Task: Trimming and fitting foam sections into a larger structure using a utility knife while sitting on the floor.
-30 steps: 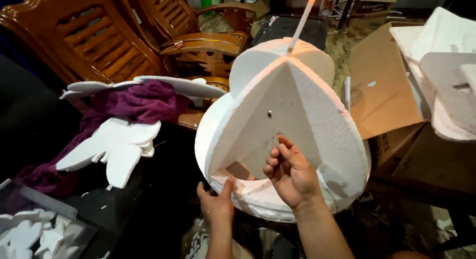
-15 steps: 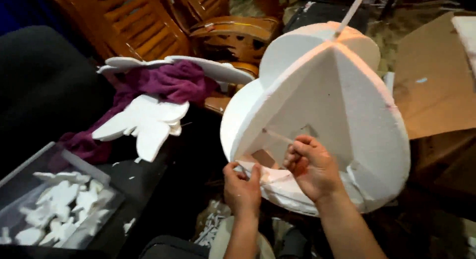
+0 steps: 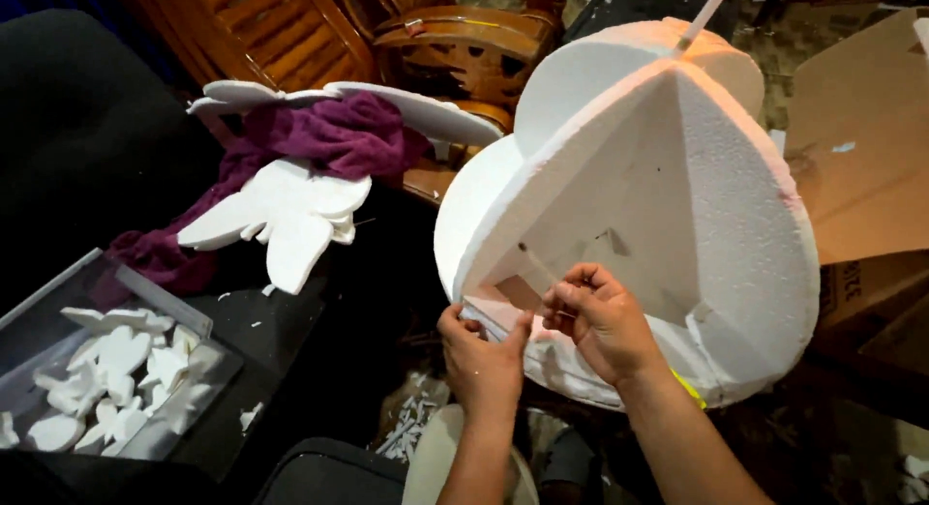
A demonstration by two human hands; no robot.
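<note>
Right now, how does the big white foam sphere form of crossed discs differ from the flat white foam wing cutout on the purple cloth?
The big white foam sphere form is three-dimensional, built of crossed round discs; the flat white foam wing cutout is one thin sheet with a lobed, feathered edge. The sphere form is far larger. Both hands, left hand and right hand, are on the sphere form; the wing cutout lies untouched on the purple cloth. Both are white foam.

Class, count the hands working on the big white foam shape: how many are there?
2: the left hand grips the foam shape at its lower edge; the right hand pinches a thin stick against it.
</note>
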